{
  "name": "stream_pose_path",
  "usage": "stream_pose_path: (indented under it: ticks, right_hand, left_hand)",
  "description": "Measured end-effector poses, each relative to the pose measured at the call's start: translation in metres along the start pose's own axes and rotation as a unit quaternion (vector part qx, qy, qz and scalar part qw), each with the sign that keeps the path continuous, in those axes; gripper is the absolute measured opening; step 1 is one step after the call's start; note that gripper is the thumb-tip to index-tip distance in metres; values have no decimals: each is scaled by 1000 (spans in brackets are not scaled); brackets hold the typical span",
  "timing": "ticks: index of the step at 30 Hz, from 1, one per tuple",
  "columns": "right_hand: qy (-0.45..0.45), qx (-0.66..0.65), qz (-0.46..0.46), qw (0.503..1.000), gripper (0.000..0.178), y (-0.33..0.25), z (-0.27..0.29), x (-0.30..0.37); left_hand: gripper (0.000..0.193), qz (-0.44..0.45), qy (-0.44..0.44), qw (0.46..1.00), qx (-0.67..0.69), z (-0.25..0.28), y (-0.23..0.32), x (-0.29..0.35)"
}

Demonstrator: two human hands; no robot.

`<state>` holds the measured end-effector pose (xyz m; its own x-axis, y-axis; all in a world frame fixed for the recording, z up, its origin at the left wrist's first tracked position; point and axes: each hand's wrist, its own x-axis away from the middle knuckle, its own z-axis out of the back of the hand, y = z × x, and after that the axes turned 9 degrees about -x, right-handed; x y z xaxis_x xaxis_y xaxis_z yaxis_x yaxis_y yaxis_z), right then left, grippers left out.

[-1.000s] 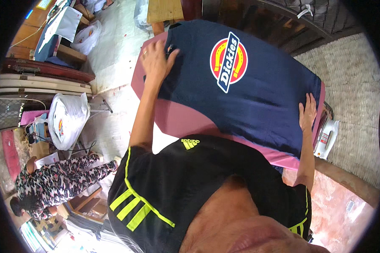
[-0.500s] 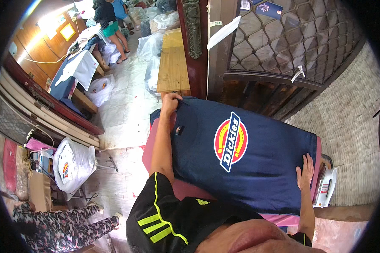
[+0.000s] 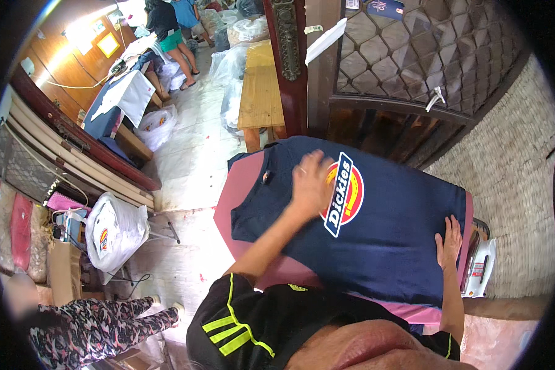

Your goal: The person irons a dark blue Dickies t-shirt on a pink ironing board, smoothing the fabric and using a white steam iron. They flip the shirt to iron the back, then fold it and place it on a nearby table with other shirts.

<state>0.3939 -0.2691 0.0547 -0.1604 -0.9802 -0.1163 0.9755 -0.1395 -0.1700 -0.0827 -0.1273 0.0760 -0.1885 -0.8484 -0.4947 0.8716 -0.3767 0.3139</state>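
A dark navy T-shirt (image 3: 407, 203) lies spread over a pink-covered ironing board (image 3: 242, 185). On its chest is a red, yellow and white printed emblem (image 3: 353, 196). My left hand (image 3: 313, 182) is open over the shirt beside the emblem, partly covering its left side; whether the palm touches the cloth I cannot tell. Near the shirt's right end, my right hand (image 3: 450, 242) rests flat on the fabric, fingers stretched out. A white iron (image 3: 478, 268) stands just past that end of the board.
A mesh-panelled door (image 3: 413, 68) stands behind the board. Through the doorway are a wooden bench (image 3: 262, 92), plastic bags and two people. At left, a white plastic-wrapped bundle (image 3: 116, 231) stands near a person in patterned trousers (image 3: 105, 320).
My left hand has let go of the shirt's far left corner and moved right and nearer, to the emblem. My right hand stays at the right end. The view has shifted slightly.
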Motion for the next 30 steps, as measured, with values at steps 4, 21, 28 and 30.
stream_pose_path:
  ticks: [4, 21, 28, 30]
  right_hand:
    - [22, -26, 10, 999, 63, 1, -3, -1]
    - [51, -35, 44, 997, 67, 4, -13, -7]
    - [41, -87, 73, 993, 71, -83, -30, 42]
    - [82, -57, 130, 987, 67, -104, -44, 80]
  left_hand:
    - [65, -25, -94, 989, -112, -25, 5, 39]
    - [80, -68, -95, 989, -91, -44, 147, 145]
    - [73, 9, -92, 980, -174, -8, 132, 204]
    - [67, 11, -72, 983, -171, -1, 131, 215]
